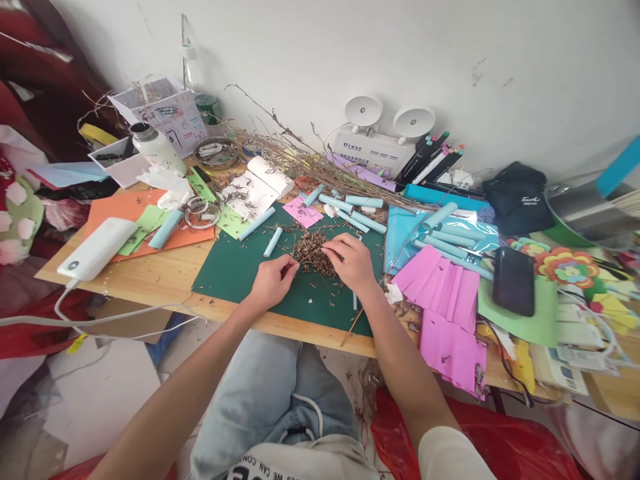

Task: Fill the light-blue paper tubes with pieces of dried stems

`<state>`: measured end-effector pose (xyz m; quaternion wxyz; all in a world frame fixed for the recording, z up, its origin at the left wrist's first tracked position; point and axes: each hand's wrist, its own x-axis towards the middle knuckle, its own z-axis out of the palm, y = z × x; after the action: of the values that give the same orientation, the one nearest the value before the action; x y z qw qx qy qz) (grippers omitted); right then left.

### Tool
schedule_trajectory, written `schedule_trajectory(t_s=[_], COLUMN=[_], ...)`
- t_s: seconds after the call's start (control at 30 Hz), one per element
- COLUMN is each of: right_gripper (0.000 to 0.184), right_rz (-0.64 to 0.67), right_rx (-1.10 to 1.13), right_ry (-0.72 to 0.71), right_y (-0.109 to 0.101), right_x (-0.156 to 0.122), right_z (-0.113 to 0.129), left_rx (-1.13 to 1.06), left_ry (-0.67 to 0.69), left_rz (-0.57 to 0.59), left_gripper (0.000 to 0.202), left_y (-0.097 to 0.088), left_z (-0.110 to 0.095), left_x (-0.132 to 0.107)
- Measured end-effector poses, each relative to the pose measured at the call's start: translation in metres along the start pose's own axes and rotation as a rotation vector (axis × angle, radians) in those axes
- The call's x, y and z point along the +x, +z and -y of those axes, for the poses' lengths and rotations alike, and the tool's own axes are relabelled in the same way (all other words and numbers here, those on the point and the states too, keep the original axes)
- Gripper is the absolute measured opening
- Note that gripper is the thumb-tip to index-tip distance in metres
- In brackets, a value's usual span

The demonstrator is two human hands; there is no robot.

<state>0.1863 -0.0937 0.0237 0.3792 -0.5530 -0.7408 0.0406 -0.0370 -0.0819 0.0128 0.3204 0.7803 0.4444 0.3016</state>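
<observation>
A heap of brown dried plant bits [314, 248] lies on a dark green cutting mat [235, 267]. My left hand [274, 280] is at the heap's near left side, thumb and fingertips pinched together. Over its right side, my right hand [351, 261] pinches too. A thin dry stem seems to run between the two sets of fingertips, partly lost against the heap. Just beyond my left hand is a short pale blue paper tube [273, 242]. More blue paper tubes [353, 212] lie behind the heap, near a pink paper square [303, 212].
Dry branches [300, 160] stretch along the back, before a white twin-lamp emergency light [373, 147]. At left are a white power bank [104, 249] with a cable and an uncapped bottle [156, 148]. Pink crepe paper [450, 333] and a dark phone [514, 281] lie at right.
</observation>
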Motion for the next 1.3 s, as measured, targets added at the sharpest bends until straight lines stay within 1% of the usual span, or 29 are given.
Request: schedule_trajectory(t_s=[0.1, 0.23, 0.47, 0.7, 0.87, 0.97, 1.13, 1.23, 1.3], right_gripper=[0.023, 0.025, 0.021, 0.019, 0.016, 0.014, 0.015, 0.017, 0.020], right_rz=[0.040, 0.052, -0.007, -0.050, -0.118, -0.161, -0.268, -0.225, -0.189], right_rx=[-0.060, -0.087, -0.094, -0.059, -0.019, 0.007, 0.014, 0.052, 0.034], right_ry=[-0.021, -0.009, 0.060, 0.087, 0.146, 0.189, 0.310, 0.342, 0.340], right_y=[-0.001, -0.001, 0.001, 0.005, 0.013, 0.018, 0.013, 0.009, 0.009], right_x=[0.000, 0.000, -0.001, -0.002, -0.003, -0.001, 0.004, 0.005, 0.004], right_z=[0.001, 0.004, 0.005, 0.008, 0.014, 0.017, 0.009, 0.000, -0.003], left_rx=[-0.024, -0.040, -0.024, -0.005, 0.030, 0.025, 0.012, -0.006, -0.008], left_ry=[-0.023, -0.031, -0.008, 0.010, 0.055, 0.061, 0.046, 0.026, 0.010], left_rz=[-0.003, 0.002, 0.001, 0.013, 0.038, 0.030, 0.004, -0.021, -0.037], left_gripper=[0.019, 0.019, 0.018, 0.018, 0.020, 0.021, 0.019, 0.019, 0.019], left_y=[0.000, 0.000, 0.000, 0.000, 0.001, 0.001, 0.002, 0.002, 0.002], left_z=[0.001, 0.001, 0.000, 0.001, 0.001, 0.002, 0.004, 0.005, 0.004], left_x=[0.000, 0.000, 0.000, 0.001, 0.001, 0.000, -0.001, 0.000, 0.000])
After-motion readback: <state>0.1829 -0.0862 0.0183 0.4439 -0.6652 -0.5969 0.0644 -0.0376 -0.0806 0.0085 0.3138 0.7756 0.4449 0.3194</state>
